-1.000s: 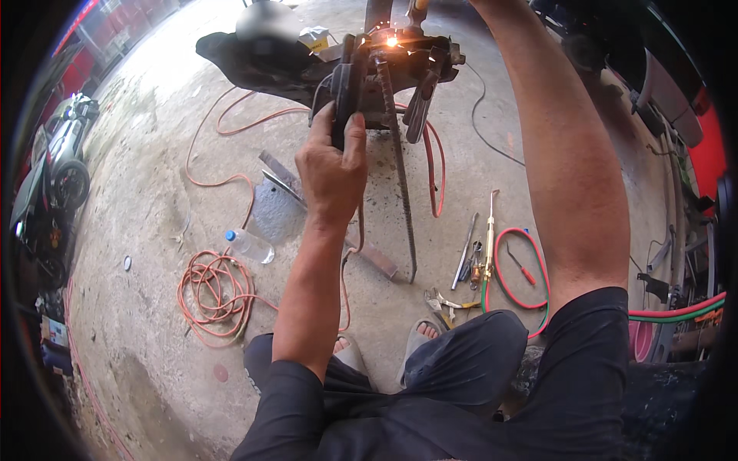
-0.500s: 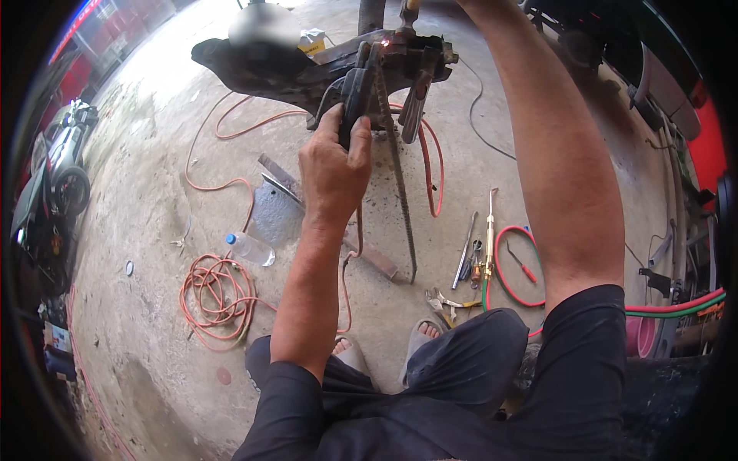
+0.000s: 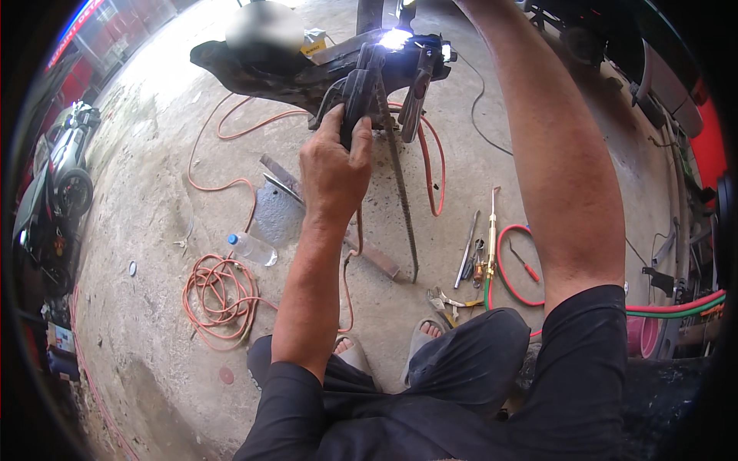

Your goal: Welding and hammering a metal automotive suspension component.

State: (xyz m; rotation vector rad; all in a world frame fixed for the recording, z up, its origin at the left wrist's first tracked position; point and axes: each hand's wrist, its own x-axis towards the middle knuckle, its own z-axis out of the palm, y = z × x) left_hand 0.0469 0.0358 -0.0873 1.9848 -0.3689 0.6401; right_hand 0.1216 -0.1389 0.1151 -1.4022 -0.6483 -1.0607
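Observation:
My left hand [image 3: 336,165] is closed around a black, two-armed clamp-like tool [image 3: 358,92], held upright with its tip against a dark metal frame [image 3: 269,74]. A brilliant white-blue arc [image 3: 396,38] glows just beyond that tip and hides the metal behind it. Locking pliers [image 3: 416,96] hang from the frame, right of the arc. A ribbed steel rod [image 3: 400,177] slants from beside the tool down to the floor. My right forearm [image 3: 569,177] reaches up past the top edge, so the right hand is out of sight.
On the concrete lie a coiled orange cable [image 3: 221,296], a water bottle [image 3: 254,250], a rusty steel bar [image 3: 377,263] and a brass torch [image 3: 492,238] with a red and green hose [image 3: 669,309]. Pliers [image 3: 444,306] lie by my feet. A motorcycle [image 3: 71,165] stands at left.
The small orange glow at the tool's tip has become a bright white-blue arc that lights the pliers and frame. Both arms have stayed nearly still.

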